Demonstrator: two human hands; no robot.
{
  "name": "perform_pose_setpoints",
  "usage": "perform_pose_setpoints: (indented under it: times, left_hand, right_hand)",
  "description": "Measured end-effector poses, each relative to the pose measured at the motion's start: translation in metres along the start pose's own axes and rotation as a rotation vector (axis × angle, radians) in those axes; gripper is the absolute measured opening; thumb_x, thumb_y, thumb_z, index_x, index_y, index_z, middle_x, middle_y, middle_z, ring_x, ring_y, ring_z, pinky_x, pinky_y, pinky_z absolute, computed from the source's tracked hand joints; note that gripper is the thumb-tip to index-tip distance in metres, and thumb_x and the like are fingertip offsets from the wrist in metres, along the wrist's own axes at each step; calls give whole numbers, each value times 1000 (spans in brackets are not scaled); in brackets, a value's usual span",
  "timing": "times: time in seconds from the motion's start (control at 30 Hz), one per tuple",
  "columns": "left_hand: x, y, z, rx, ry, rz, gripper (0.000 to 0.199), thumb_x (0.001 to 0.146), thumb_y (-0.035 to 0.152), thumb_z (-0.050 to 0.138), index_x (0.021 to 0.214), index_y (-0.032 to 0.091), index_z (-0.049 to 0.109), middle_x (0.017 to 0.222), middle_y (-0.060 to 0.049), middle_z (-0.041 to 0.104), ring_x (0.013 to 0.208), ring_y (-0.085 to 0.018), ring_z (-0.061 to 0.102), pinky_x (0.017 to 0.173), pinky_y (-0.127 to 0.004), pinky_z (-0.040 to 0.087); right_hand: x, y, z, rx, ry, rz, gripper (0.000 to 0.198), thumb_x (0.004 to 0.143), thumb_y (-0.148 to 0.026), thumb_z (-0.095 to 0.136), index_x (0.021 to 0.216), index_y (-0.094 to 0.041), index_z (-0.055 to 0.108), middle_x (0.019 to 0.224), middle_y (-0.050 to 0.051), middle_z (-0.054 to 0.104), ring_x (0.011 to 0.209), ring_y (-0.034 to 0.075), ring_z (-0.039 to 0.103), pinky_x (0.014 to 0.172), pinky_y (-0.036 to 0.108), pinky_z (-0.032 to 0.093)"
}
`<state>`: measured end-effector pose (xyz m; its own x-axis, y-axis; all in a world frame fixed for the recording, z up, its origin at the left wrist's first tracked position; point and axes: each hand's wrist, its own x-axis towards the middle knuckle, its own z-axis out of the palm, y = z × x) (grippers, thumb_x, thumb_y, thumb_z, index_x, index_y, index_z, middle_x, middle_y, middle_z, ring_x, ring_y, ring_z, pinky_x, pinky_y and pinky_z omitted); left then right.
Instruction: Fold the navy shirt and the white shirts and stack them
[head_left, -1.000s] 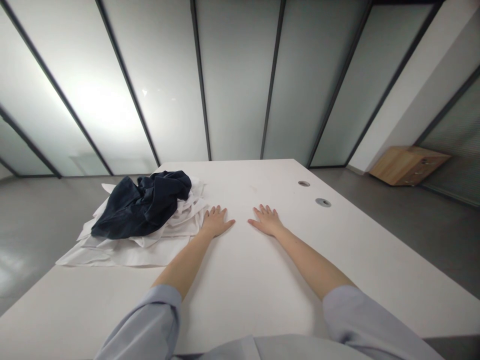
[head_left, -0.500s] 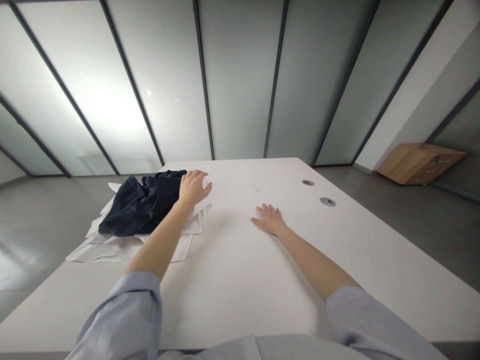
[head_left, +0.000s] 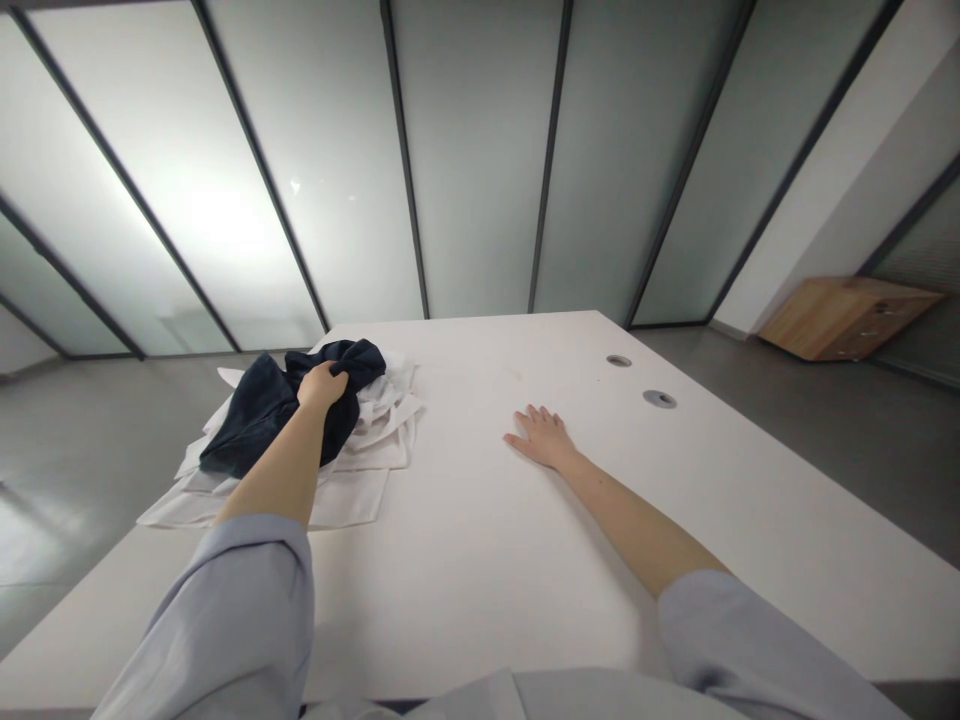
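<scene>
A crumpled dark navy garment [head_left: 251,415] lies on top of white garments [head_left: 352,497] at the left side of the white table [head_left: 480,560]. My left hand [head_left: 321,385] is closed on the navy garment near its middle, fingers sunk into the cloth and partly hidden. What kind of garment it is cannot be made out. My right hand [head_left: 544,437] rests flat on the tabletop to the right of the middle, its fingers spread and holding nothing.
Two round cable holes, a farther cable grommet [head_left: 619,361] and a nearer cable grommet [head_left: 660,399], sit in the table's right side. Frosted glass panels [head_left: 480,160] stand behind the table. A wooden cabinet [head_left: 840,315] is on the floor at the far right.
My left hand has moved left from the pile's right edge and closed on the navy garment, whose cloth is now bunched up. My right hand has stayed in place.
</scene>
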<state>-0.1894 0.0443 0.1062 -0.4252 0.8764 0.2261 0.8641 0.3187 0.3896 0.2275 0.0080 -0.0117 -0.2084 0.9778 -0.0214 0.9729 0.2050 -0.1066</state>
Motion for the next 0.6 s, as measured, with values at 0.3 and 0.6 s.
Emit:
perform_pose_setpoints:
  times: [0.3, 0.6]
  left_hand:
    - [-12, 90, 5, -383, 150, 442, 37, 75, 22, 45, 103, 15, 68, 102, -6, 70, 100, -24, 61, 93, -35, 46]
    - [-135, 169, 78, -184, -307, 1050, 60, 78, 59, 56, 125, 22, 56, 132, -12, 52, 121, -31, 48, 102, -48, 38]
  right_hand:
    - [6, 4, 11, 90, 144, -6, 54, 88, -55, 41, 132, -24, 51, 146, 13, 41, 134, 34, 34, 106, 51, 25]
    - [20, 82, 7, 719, 1032, 396, 38, 85, -32, 31, 108, -15, 57, 104, 14, 62, 100, 27, 53, 90, 44, 40]
